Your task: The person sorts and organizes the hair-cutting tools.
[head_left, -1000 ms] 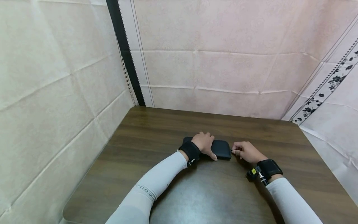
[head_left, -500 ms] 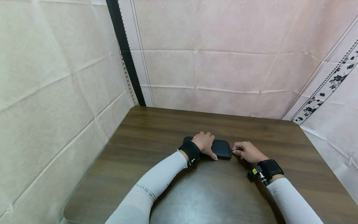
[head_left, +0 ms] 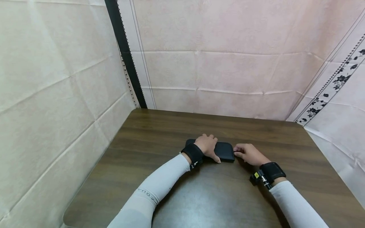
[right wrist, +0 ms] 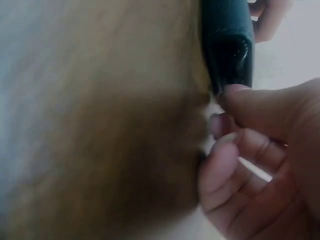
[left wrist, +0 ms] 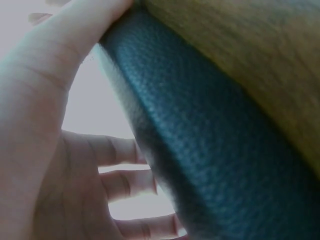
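Note:
A black case (head_left: 224,151) with a leather-like grain lies flat on the wooden table. Its grained side fills much of the left wrist view. My left hand (head_left: 207,146) grips it from above, thumb along the near edge and fingers spread over the far edge. At the case's right end, my right hand (head_left: 248,154) pinches a small dark tab between thumb and index finger. Only a sliver of that tab shows, so its exact kind is unclear. In the right wrist view, the case's end (right wrist: 232,57) looks dark and glossy, right by the thumb tip.
The brown wooden table (head_left: 137,152) has rounded corners and extends around both hands. Pale creased cloth (head_left: 228,72) hangs behind the table and along both sides. A black wrist camera (head_left: 255,178) sits on the right wrist.
My right hand has shifted slightly left, closer to the case's end, still pinching the dark tab. The left hand and the case stay in place. The head view has turned a little.

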### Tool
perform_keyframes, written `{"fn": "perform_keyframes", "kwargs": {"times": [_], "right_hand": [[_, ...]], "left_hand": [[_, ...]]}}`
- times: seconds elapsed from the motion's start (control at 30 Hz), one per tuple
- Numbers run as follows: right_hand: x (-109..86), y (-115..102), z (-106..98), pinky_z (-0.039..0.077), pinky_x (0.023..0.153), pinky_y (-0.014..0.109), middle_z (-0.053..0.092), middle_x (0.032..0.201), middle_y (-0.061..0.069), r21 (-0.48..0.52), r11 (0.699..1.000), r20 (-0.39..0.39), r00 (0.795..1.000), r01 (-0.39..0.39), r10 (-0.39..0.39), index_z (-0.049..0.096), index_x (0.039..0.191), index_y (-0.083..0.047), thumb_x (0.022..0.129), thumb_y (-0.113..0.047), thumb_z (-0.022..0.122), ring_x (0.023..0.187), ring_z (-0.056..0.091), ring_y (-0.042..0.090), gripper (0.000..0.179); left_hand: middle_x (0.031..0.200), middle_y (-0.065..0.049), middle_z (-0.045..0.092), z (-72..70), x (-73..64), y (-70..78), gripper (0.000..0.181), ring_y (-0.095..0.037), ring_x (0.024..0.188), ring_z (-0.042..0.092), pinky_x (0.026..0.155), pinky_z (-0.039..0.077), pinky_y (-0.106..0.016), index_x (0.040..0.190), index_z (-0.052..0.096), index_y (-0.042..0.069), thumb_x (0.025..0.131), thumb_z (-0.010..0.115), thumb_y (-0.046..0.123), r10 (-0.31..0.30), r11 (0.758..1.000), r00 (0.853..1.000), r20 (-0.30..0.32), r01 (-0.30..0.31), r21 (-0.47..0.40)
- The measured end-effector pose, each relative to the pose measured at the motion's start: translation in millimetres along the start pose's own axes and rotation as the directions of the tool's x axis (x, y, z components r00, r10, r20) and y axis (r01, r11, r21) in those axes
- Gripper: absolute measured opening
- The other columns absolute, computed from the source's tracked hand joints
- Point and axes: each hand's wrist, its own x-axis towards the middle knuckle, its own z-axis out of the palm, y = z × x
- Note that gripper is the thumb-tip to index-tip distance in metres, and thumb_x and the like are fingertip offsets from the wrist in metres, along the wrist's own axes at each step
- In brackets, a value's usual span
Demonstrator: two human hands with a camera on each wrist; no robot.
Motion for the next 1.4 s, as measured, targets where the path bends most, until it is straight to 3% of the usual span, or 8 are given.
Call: {"fn": "perform_keyframes", "kwargs": {"times": [0.3,1.4], "right_hand": [[6.7,-3.0,2.5,0.043,0.066,0.028,0.054,0.079,-0.002,-0.088,0.995,0.028,0.999,0.045,-0.043,0.059,0.086,-0.014,0.102,-0.007,0.062,0.073,0.052,0.013,0.018],[2.0,-0.1,0.4,0.040,0.070,0.026,0.048,0.077,-0.005,-0.072,0.986,0.061,0.987,0.151,-0.147,0.053,0.082,-0.016,0.103,-0.007,0.062,0.073,0.049,0.009,0.024]], "left_hand": [[0.152,-0.004,0.052,-0.8,-1.5,0.6,0.106,-0.031,0.127,0.055,0.097,0.056,-0.041,0.157,0.045,0.022,0.074,0.071,0.084,-0.005,1.000,1.000,0.002,0.005,-0.004],[0.152,-0.005,0.053,1.0,2.4,-1.5,0.109,-0.032,0.128,0.057,0.098,0.056,-0.043,0.157,0.045,0.020,0.073,0.071,0.085,0.001,1.000,1.000,0.010,-0.001,-0.007]]}}
